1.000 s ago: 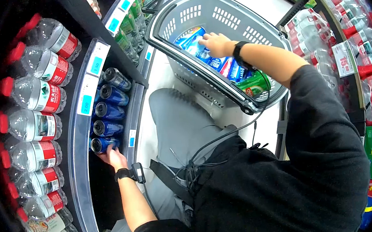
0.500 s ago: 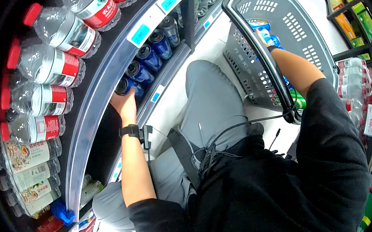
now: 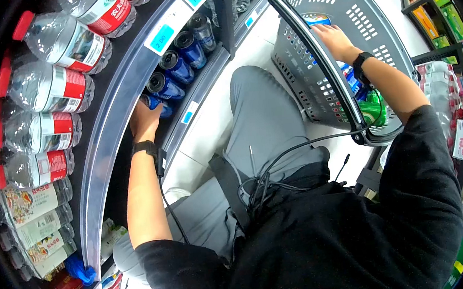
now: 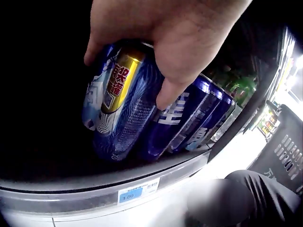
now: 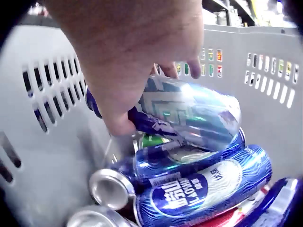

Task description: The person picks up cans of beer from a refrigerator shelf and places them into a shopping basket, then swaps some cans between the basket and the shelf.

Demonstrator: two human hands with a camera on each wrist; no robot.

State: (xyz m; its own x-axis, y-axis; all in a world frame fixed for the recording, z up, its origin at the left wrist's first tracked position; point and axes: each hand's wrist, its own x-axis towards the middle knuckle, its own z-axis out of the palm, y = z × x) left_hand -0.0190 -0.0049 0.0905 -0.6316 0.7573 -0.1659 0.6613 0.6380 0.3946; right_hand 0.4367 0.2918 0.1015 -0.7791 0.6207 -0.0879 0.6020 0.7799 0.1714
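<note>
My left hand (image 3: 146,122) reaches into the low shelf at the near end of a row of blue cans (image 3: 176,67). Its thumb and fingers grip the top of a blue beer can (image 4: 122,111) with a gold panel, which stands on the shelf. My right hand (image 3: 337,42) is inside the grey basket (image 3: 336,18). Between thumb and fingers it holds a pale blue and white can (image 5: 196,111), lying sideways over other blue cans (image 5: 189,196). A green item (image 3: 373,111) lies at the basket's near end.
A clear-fronted shelf edge (image 3: 111,106) curves above my left hand, with large red-capped water bottles (image 3: 47,87) on it. The basket's black handle (image 3: 327,65) runs along its near side. A cable (image 3: 309,141) crosses from my lap to the right wrist. Packed bottles (image 3: 440,82) stand at right.
The head view has turned, shifting shelf and basket rightward. My right hand dipped behind the basket's near wall, then came higher into view. My left hand stays at the end can.
</note>
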